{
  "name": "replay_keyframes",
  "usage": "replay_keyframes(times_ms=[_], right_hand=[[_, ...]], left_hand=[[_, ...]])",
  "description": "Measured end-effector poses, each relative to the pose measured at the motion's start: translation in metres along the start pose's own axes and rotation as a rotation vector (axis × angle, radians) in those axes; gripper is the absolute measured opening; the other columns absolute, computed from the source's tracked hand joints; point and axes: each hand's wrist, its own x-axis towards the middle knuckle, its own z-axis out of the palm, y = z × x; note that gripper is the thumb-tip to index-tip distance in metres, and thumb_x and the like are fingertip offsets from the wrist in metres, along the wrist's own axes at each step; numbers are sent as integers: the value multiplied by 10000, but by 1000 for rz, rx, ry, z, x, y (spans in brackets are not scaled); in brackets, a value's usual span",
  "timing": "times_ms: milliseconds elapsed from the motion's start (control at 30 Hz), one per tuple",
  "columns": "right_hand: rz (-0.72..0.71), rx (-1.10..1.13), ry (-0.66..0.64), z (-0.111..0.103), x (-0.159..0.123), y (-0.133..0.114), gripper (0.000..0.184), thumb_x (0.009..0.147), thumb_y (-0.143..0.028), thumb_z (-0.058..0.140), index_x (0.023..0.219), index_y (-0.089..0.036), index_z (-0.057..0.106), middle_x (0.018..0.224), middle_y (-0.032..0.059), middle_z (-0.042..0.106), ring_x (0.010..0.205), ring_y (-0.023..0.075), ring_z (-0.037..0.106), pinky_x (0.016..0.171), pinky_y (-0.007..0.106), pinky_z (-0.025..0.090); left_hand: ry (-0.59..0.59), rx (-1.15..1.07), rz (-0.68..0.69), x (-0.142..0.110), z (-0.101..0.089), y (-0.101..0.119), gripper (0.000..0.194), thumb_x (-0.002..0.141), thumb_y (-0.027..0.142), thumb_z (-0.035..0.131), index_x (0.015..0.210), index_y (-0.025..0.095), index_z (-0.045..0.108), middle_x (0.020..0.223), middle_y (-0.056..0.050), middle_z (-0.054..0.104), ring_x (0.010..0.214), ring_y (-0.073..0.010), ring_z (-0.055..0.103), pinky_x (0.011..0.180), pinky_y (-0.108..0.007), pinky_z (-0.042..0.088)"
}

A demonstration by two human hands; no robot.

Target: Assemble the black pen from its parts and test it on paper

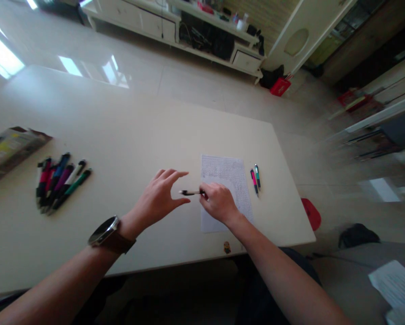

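A black-and-white pen is gripped at its rear end by the right hand, fingers closed round the barrel; the pen is held approx. level, tip pointing left, just above the table at the left edge of a sheet of paper. The left hand is kept released, fingers spread & slightly curled, thumb below the pen tip and forefinger above it; whether the tip is touched can't be told. A watch w/ a brown strap is worn on the left wrist.

The sheet is covered w/ fine handwriting, and its lower part is hidden by the right hand. Two pens, one pink & one green, are laid side by side just right of the sheet. A pile of assorted pens is seen well apart at the left of the table, w/ an opened cardboard box beside it. A small yellow sticker is seen at the table's near edge.
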Motion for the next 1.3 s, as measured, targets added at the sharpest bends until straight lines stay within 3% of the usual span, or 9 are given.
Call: replay_keyframes(times_ms=[133,267,433,500,633,700,833,1067,1300], right_hand=[[143,98,54,-2,-2,20,63,930,-220,504,927,-234,565,847,26,664,774,198,597,642,302,313],[151,258,-23,6,-13,14,72,966,-259,486,966,-236,555,887,25,677,799,196,627,673,286,350],[89,459,-57,15,-31,-9,66,965,-249,487,973,-232,551,850,18,654,775,183,622,707,280,384],[82,537,-72,15,-33,-12,58,955,-253,504,953,-231,557,812,8,642,742,173,610,697,276,390],[140,681,-39,17,-28,-3,135,930,-305,563,828,-217,571,699,-20,599,640,143,556,633,262,383],[192,748,3,22,-26,2,175,903,-324,598,775,-207,573,668,-25,582,613,134,536,601,257,379],[252,894,-12,38,-30,5,70,807,-261,658,819,-194,640,734,-9,642,648,139,576,614,256,419],[98,776,-10,58,-38,0,108,729,-211,646,642,-188,587,612,-23,592,582,124,518,584,252,371],[122,682,28,58,-34,-2,128,707,-209,618,614,-190,532,567,-34,541,536,116,482,565,255,348]], left_hand=[[-106,-41,-22,-5,7,-6,566,787,333,757,1298,243,533,1228,-83,598,1159,-275,535,991,-450,470],[-168,-23,-18,-12,14,-12,492,835,341,695,1292,246,539,1272,-90,596,1188,-276,545,1020,-454,461],[-229,81,-20,-22,26,-17,815,765,493,750,1467,248,416,1572,-135,374,1428,-350,352,1143,-534,332],[-280,111,13,-28,33,-17,850,747,485,771,1481,259,407,1612,-127,314,1469,-356,288,1185,-567,238],[-357,100,74,-36,40,-8,742,771,425,774,1431,287,463,1595,-92,361,1478,-314,292,1213,-572,142],[-367,83,89,-37,41,-3,679,786,410,770,1397,305,495,1566,-79,410,1459,-297,328,1211,-556,149],[-347,76,93,-35,42,0,653,792,348,776,1381,286,501,1512,-83,476,1431,-280,366,1196,-507,198],[-359,85,86,-35,43,-3,734,801,377,761,1443,251,429,1516,-73,466,1427,-256,367,1195,-449,208],[-341,99,87,-35,42,0,699,782,354,777,1402,255,470,1504,-65,476,1415,-259,377,1183,-445,229]])
